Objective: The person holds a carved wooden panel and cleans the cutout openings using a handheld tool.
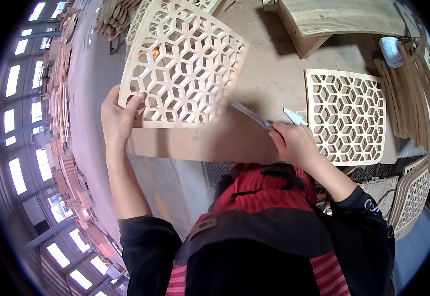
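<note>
My left hand [121,116] grips the lower left edge of a pale wooden lattice panel [195,69], thumb on its face and fingers behind. The panel is tilted up over the workbench [185,140]. In my right hand [296,145] is a thin, flat metal tool [249,114], its tip pointing towards the panel's lower right edge and apart from it. Whether it is a file or a blade I cannot tell. Just beyond that hand lies a light blue pointed object [295,117]. A second lattice panel [347,116] lies flat to the right of my right hand.
A wooden stand with a curved top [343,19] occupies the back right. Curved wooden pieces [397,98] are stacked along the right side, with more lattice panels [412,197] leaning below. Another lattice panel [138,19] sits behind the held one.
</note>
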